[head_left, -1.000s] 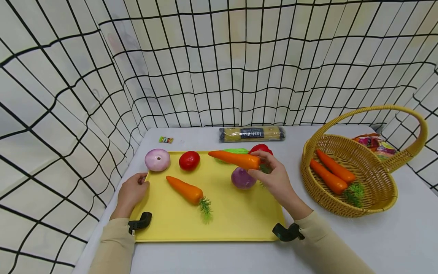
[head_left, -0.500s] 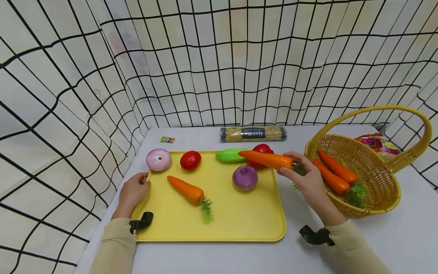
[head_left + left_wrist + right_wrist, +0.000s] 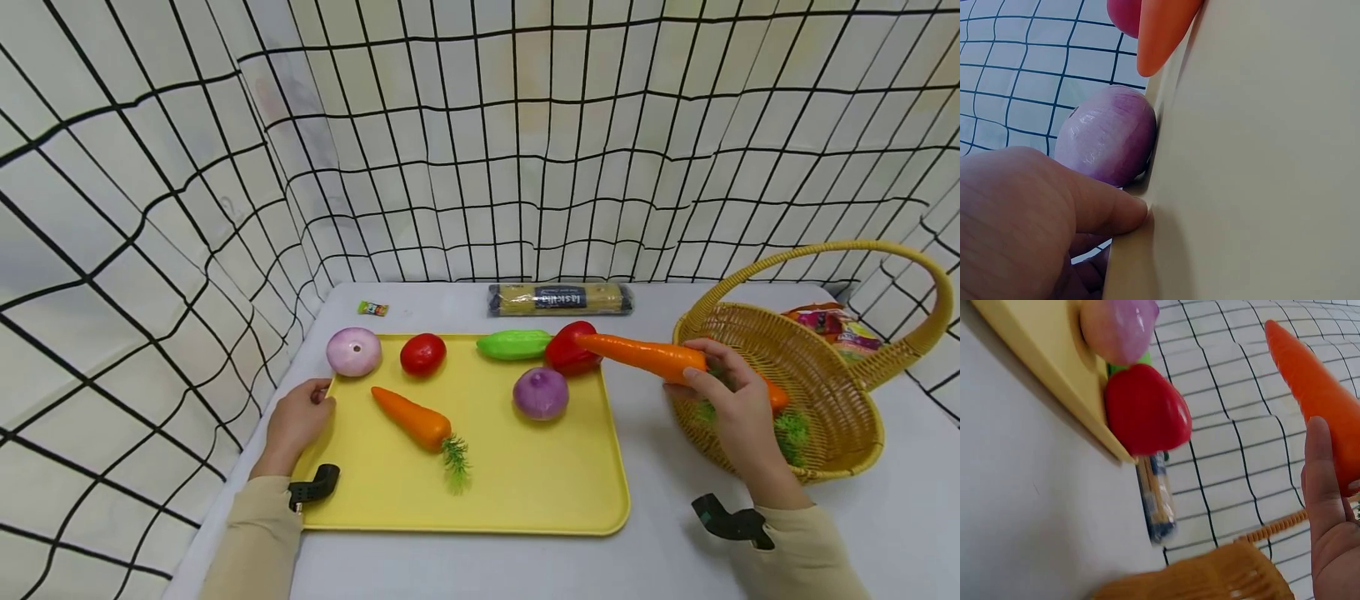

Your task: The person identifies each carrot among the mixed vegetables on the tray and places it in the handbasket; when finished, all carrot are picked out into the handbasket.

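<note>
- Desk point(image 3: 465, 575): it bore both tray and basket.
- Tray point(image 3: 525, 492): the left hand point(image 3: 296, 421) pinched its rim near 9 o'clock, thumb on top. A sharp tug there might have rolled the pale onion point(image 3: 353, 352) off the 10 o'clock corner.
- Basket point(image 3: 840, 392): it stood at 3 o'clock from the tray. Its rim looked the likeliest snag; a low pass could have knocked the right hand point(image 3: 742, 408) or its load.
- Held carrot point(image 3: 645, 354): gripped at the thick end only, it could have tipped or twisted free had the pinch loosened. It lay between the right thumb and fingers, which were narrow around it at the basket's 10 o'clock side. Its tip reached out from them between 9 and 10 o'clock.
- Pepper point(image 3: 572, 348): the tip overlapped it from above, but the right wrist view showed the two apart.
</note>
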A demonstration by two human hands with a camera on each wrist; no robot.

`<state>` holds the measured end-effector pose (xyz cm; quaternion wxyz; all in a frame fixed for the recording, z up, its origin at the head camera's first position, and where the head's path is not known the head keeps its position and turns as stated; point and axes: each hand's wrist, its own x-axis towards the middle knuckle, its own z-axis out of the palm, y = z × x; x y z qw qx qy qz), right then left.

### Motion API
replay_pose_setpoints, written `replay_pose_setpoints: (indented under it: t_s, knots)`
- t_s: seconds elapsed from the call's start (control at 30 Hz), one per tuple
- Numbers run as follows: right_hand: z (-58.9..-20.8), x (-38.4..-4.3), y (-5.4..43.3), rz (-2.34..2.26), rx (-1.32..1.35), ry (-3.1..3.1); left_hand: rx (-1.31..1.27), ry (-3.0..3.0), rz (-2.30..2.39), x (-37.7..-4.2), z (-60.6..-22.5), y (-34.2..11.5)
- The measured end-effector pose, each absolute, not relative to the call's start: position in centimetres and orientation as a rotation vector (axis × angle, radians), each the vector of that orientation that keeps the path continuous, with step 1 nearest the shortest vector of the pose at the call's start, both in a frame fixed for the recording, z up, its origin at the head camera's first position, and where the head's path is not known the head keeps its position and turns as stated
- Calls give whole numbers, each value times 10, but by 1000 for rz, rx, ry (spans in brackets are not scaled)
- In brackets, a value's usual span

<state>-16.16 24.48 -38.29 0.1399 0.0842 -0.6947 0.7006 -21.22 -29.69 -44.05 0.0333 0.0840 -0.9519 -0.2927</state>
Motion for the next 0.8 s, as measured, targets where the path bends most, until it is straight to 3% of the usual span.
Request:
replay_pose_setpoints:
  t_s: [0.8]
  knots:
    - [-388, -155, 335, 2182, 332, -1762, 261, -2934, -909, -212, -437, -295]
